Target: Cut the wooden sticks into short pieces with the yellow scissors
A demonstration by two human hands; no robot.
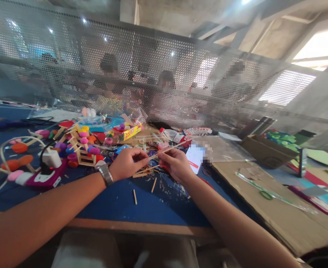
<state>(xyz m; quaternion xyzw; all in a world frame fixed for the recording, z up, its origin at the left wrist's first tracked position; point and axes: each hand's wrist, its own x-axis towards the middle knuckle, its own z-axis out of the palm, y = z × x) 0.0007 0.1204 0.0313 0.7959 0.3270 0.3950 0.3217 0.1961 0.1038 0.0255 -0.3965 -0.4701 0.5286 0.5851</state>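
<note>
Between my two hands runs a thin wooden stick [177, 146], slanting up to the right. My left hand [128, 163], with a metal watch [106, 173] on its wrist, pinches the stick's left end. Thumb and fingers of my right hand [175, 163] close on it farther along, and its tip sticks out beyond them. Below the hands, more sticks [145, 172] lie on the blue table. Two short stick pieces [135, 197] rest nearer to me, among pale shavings or scraps.
Left are a purple power strip [45, 178] with a white plug, colourful clay lumps [19, 147] and a small stick structure [83, 156]. A yellow box [132, 130], a bottle [173, 136] and a white sheet or screen [194, 158] lie beyond. Cardboard [270, 201] covers the right side. Behind stands a perforated metal screen [141, 56].
</note>
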